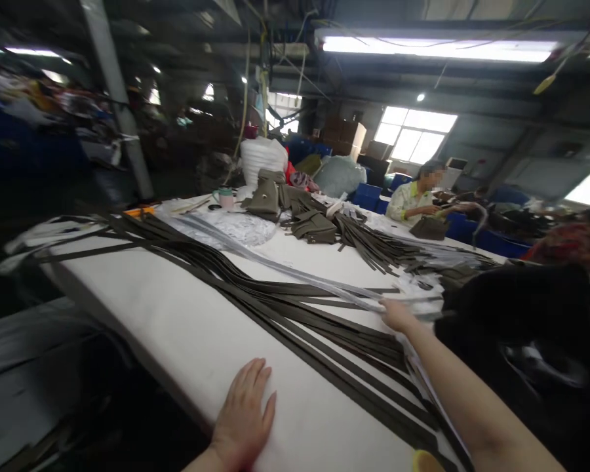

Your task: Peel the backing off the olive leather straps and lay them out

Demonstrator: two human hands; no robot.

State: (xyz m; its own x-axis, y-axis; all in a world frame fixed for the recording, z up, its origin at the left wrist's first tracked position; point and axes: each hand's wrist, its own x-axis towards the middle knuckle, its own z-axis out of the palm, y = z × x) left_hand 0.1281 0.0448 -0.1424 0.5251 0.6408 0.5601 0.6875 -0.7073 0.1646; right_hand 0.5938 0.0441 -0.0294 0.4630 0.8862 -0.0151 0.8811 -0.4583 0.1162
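Observation:
My left hand (pixel 246 410) lies flat on the white tabletop (pixel 177 314) near its front edge, fingers stretched out and holding nothing. On the right, my right hand (pixel 397 316) reaches across the table, its fingers closed on a long pale grey strip (pixel 295 270). That strip runs back to the far left over the table. Below it lies a thick bundle of long dark olive straps (pixel 270 305), spread lengthwise from the far left to the near right. Part of the bundle passes beneath my right forearm.
Olive bags (pixel 314 226) and more dark straps (pixel 368 242) lie along the table's far side. Clear plastic (pixel 248 226) and a green-and-pink mug (pixel 225 196) stand left of them. A black pile (pixel 526 334) borders the right. A co-worker (pixel 413 200) sits across, handling a bag (pixel 430 227).

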